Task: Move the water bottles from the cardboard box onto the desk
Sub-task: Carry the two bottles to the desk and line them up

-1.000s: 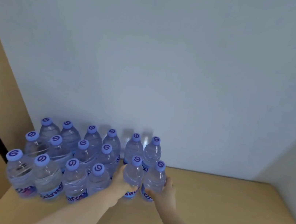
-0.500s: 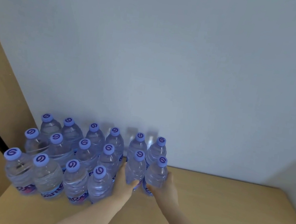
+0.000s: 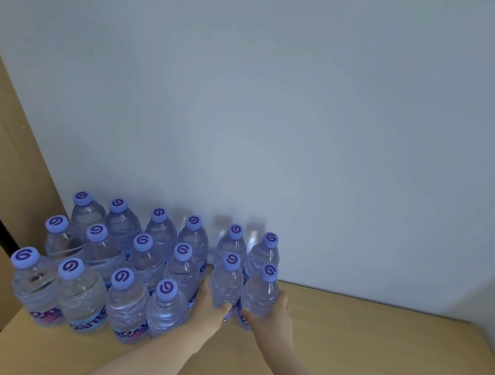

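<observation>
Both hands on bottles at the right end of the group on the tabletop. Left hand has its grip wrapped round the left bottle; right hand clamped on the right bottle. Both bottles upright, side by side, just in front of 2 more by the wall. They look at or just above the surface; can't tell which. Approx 14 other bottles stand in rows to the left, tight together. Box not in view, so can't tell how many remain. Judging by count, the task is well along; this pair needs letting go.
</observation>
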A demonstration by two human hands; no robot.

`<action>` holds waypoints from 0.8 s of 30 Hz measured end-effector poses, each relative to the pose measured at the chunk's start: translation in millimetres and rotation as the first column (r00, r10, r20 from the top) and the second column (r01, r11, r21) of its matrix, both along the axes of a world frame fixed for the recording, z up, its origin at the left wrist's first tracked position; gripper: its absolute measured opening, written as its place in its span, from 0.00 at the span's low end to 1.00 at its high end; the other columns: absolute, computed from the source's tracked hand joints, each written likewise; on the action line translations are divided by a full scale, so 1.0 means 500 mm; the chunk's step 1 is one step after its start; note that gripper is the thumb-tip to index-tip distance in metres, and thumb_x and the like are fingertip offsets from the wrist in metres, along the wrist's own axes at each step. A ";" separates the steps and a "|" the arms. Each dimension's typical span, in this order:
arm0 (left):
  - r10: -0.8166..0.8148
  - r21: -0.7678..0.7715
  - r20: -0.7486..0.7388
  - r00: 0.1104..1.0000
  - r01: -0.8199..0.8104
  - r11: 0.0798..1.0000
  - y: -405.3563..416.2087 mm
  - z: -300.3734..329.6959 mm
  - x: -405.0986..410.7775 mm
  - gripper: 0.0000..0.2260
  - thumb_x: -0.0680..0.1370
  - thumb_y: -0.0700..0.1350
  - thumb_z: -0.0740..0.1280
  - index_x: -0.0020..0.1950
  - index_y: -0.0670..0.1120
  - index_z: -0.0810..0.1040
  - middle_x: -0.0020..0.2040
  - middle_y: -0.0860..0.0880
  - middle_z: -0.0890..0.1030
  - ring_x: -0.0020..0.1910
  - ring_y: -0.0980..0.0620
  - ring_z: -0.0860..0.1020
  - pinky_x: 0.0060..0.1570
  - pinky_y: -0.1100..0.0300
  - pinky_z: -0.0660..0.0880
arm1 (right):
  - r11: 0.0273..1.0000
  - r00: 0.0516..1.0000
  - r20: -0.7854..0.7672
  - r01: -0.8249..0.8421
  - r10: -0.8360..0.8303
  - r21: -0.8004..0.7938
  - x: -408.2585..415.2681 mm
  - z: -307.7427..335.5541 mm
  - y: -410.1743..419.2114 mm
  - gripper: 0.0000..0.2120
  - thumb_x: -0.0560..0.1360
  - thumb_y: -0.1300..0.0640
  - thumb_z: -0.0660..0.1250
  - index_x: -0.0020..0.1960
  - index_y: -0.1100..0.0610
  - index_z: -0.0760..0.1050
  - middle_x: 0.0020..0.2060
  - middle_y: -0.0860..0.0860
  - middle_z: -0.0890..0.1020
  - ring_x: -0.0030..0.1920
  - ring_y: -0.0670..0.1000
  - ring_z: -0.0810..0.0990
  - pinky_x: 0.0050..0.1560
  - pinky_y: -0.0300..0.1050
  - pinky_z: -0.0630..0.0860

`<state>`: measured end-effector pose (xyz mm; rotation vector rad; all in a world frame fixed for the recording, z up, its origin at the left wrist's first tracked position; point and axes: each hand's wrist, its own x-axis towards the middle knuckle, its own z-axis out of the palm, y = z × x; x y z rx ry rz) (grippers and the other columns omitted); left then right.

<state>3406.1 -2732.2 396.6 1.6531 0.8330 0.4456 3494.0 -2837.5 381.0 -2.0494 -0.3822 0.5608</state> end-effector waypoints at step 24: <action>0.290 -0.239 -0.127 0.949 -0.313 0.919 -0.011 -0.013 0.017 0.17 0.79 0.35 0.61 0.67 0.46 0.70 0.60 0.44 0.76 0.61 0.42 0.73 0.61 0.52 0.69 | 0.999 0.999 -0.030 -0.025 0.024 -0.024 0.005 -0.002 0.006 0.19 0.67 0.56 0.73 0.50 0.50 0.64 0.44 0.51 0.78 0.40 0.49 0.79 0.31 0.39 0.69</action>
